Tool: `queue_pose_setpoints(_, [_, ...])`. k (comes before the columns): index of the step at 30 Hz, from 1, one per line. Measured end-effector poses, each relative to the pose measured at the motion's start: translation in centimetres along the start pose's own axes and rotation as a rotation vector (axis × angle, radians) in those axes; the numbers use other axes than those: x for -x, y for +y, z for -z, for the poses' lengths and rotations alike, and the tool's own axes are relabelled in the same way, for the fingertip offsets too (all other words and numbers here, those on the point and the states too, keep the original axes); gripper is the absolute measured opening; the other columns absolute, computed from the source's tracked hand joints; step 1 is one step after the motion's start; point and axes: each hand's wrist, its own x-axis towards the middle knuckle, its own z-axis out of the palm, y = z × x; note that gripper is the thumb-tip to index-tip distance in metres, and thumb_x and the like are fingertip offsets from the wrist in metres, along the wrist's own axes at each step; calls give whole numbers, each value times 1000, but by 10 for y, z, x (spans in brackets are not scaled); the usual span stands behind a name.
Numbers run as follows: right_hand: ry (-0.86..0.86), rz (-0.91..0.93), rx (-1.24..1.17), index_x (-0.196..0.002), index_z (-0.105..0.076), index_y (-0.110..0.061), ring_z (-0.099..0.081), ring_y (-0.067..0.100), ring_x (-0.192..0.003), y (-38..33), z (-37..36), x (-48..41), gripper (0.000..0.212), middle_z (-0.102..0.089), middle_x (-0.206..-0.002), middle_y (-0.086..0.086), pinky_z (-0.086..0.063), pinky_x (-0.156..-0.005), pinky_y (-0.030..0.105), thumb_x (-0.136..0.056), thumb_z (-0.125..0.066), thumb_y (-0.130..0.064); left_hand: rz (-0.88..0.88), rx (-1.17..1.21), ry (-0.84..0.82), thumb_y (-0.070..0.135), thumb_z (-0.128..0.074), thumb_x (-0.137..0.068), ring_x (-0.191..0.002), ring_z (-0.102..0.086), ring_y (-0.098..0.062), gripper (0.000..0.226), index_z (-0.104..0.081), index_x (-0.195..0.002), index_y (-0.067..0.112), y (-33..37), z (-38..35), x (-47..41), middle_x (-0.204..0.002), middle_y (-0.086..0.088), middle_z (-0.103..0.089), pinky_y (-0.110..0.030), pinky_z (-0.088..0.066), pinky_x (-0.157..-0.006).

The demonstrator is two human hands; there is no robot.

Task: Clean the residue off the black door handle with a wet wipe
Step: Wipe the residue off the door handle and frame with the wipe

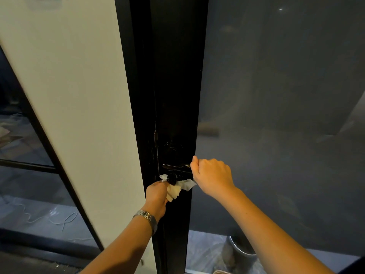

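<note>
The handle [175,167] is mounted low on the black stile [177,76] of the door, a horizontal lever with a round knob [171,178] just below it. Its free end is enclosed by the right hand [212,176], whose fingers are curled round the lever with the thumb raised on top. It is probably held this way so that the lever is steadied against the rubbing and the door is stopped from swinging.

The wipe [182,185] is bunched just below the handle, pressed against the knob and partly wrapped round it. This suggests that the base of the fitting, rather than the lever itself, is being cleaned at this point. The wipe is gripped by the left hand [158,193], below and left of the handle, with the fingers closed tight on the crumpled cloth so that pressure can be put through it. A watch [147,217] is worn on that wrist.

Whether residue is on the lever cannot be told, as the metal is dark and only a small glint shows. Right of the handle, frosted glass [276,95] is set in the door; left of it a white wall [69,76] is seen. Far below the handle, behind the glass, a pale bin [242,247] is dimly made out.
</note>
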Motion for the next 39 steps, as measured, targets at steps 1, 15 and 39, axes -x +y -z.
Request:
queue_pose_setpoints(1, [0, 3, 3, -53, -34, -14, -31, 16, -45, 0, 0, 0, 56, -37, -50, 0, -23, -44, 28, -103, -20, -34, -43, -35, 28, 16, -49, -93, -74, -58, -25, 20, -59, -103, 2, 4, -1, 2, -78, -11, -59, -32, -47, -64])
queue_pose_setpoints(15, [16, 0, 3, -53, -34, -14, -32, 17, -45, 0, -1, 0, 56, -38, -50, 0, -24, -43, 28, -102, -20, -35, -739, -1005, 43, 7, -51, -89, -78, -58, -17, 19, -63, -102, 2, 27, -8, 24, -121, -13, -53, -15, -46, -69])
queue_pose_setpoints(39, [4, -13, -13, -54, -33, -17, -32, 16, -47, -2, 1, 1, 54, -37, -53, -1, -27, -49, 30, -103, -18, -35, -673, -652, 152, -1, -67, -77, -63, -46, -5, 27, -55, -100, -4, 7, -27, 16, -95, 10, -36, 6, -38, -53])
